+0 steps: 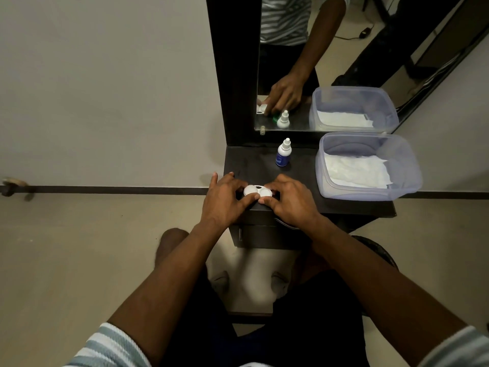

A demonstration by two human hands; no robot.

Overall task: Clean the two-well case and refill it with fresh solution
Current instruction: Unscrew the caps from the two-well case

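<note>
Both hands, left (pixel 225 198) and right (pixel 289 200), pinch a smooth white plastic two-well case (pixel 257 191) on the matte black counter (pixel 254 161). Behind stands a white-capped dropper bottle (pixel 283 152), its blue label unreadable.

Glossy white plastic case (pixel 257 191), matt dark tabletop (pixel 254 160)

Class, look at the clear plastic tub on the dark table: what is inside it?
White tissue or cloth lies crumpled on the floor of the tub. Whatever may lie under that sheet is covered and cannot be seen.
</note>
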